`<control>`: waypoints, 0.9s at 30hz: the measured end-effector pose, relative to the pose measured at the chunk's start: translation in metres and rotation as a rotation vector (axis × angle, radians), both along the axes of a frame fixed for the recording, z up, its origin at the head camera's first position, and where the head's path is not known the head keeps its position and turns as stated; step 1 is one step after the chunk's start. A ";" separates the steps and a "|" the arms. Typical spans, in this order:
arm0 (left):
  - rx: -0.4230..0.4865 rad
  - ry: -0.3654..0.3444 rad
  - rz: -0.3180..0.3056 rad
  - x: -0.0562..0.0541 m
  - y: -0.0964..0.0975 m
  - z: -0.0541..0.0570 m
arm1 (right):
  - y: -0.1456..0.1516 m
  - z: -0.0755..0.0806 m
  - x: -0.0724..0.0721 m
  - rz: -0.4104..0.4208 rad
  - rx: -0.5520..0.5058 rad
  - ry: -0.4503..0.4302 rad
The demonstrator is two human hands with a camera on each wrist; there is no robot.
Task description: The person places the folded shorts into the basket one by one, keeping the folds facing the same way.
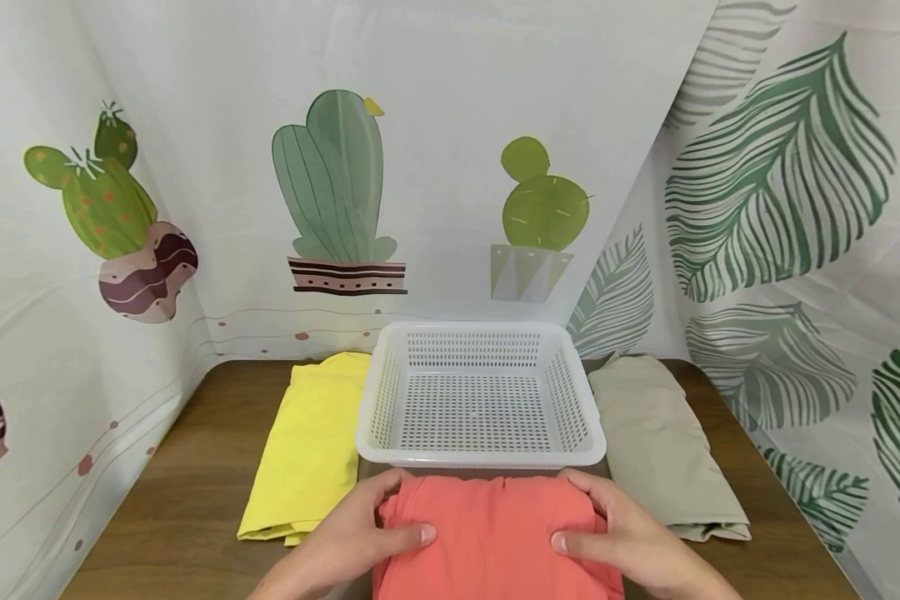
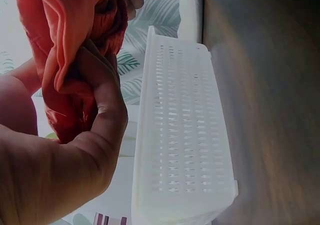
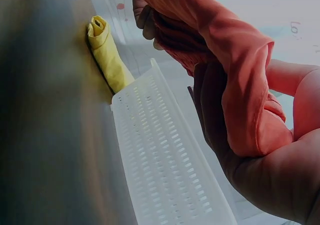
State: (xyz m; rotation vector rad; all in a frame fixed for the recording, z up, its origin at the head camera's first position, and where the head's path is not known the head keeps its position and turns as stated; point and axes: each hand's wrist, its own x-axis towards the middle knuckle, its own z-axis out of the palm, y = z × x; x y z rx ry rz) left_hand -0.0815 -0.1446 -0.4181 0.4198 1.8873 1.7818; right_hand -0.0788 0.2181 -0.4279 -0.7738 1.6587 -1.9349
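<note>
You are gripping the red cloth with both hands. Your left hand is clasping its left side: the thumb is lying on the face turned toward you, and the fingers are bending round behind the fabric. Your right hand is clasping the right side in the same manner, with the thumb pointing inward across the fabric. Both wrist views are showing the fingers wrapping the cloth, which is hanging in loose folds between thumb and fingers.

You are holding the red cloth raised off the brown table, on your side of the white basket. The lower end of the cloth is running out of the head view. The basket is standing upright on the table, with its open top facing up and its slotted floor and walls showing.

A folded yellow cloth is lying on the table just beside the left side of the basket. A folded grey cloth is lying just beside the right side.

Behind the table, a white curtain is hanging. Printed potted cacti and large printed leaves are decorating it.
</note>
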 end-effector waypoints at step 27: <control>-0.037 0.062 0.002 -0.013 0.005 0.011 | 0.003 0.009 -0.009 -0.037 -0.040 0.025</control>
